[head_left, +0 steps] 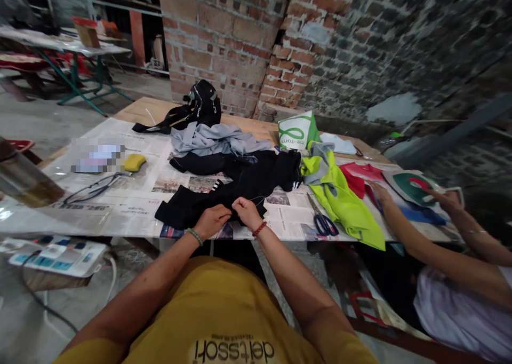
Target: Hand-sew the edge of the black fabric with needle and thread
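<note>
Apparently beneath left hand, black garment.

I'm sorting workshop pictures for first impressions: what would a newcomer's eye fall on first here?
Probably the fluorescent yellow-green garment, right of centre, hanging slightly over the front edge of the table. Next, the left hand and right hand, close together at the black garment near mid-edge. Then, at far right, a co-worker's hand on what looks like a green-and-white iron.
</note>
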Motion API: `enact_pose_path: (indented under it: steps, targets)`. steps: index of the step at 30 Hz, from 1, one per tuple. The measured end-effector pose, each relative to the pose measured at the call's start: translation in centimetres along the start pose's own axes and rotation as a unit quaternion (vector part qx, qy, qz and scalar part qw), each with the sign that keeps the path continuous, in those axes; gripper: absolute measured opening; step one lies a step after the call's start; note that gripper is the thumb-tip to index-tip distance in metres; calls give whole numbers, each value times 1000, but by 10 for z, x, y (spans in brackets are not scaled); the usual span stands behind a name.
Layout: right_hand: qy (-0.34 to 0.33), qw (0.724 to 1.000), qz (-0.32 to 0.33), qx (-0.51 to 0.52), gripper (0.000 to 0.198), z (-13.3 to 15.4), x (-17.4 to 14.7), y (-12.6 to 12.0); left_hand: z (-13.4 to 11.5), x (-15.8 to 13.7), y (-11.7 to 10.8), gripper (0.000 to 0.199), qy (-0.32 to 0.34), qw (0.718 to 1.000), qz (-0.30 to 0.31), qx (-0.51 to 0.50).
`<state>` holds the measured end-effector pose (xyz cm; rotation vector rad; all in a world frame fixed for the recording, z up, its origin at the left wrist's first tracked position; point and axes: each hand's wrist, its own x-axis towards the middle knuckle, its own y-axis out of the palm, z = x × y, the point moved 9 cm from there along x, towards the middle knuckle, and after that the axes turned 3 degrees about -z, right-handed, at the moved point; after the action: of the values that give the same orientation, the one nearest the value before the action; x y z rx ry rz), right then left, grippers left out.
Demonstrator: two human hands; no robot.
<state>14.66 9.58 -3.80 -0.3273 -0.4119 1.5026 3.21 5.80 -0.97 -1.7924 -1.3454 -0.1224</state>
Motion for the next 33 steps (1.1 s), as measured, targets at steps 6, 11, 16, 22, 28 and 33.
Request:
enact_pose_path:
  steps: [6, 11, 16, 22, 28, 33]
  targets:
    - [2, 1000, 9, 14, 16, -1, 0, 0, -4, -3, 1, 15, 32, 999, -23, 34]
    - [-1, 1000, 4, 30, 17, -1, 1, -2, -8, -3, -1, 15, 42, 997, -48, 51]
    - [6, 997, -4, 75, 18, 0, 0, -3, -5, -3, -4, 15, 18, 996, -75, 52]
    - [-1, 997, -3, 76, 18, 3, 1, -3, -6, -4, -6, 14, 11, 995, -86, 47]
    - [-19, 999, 13, 38, 17, 3, -1, 2, -1, -2, -10, 15, -8, 994, -106, 31]
    - [-32, 999, 9, 3, 17, 4, -5, 4, 7, 1, -14, 12, -41, 992, -122, 4]
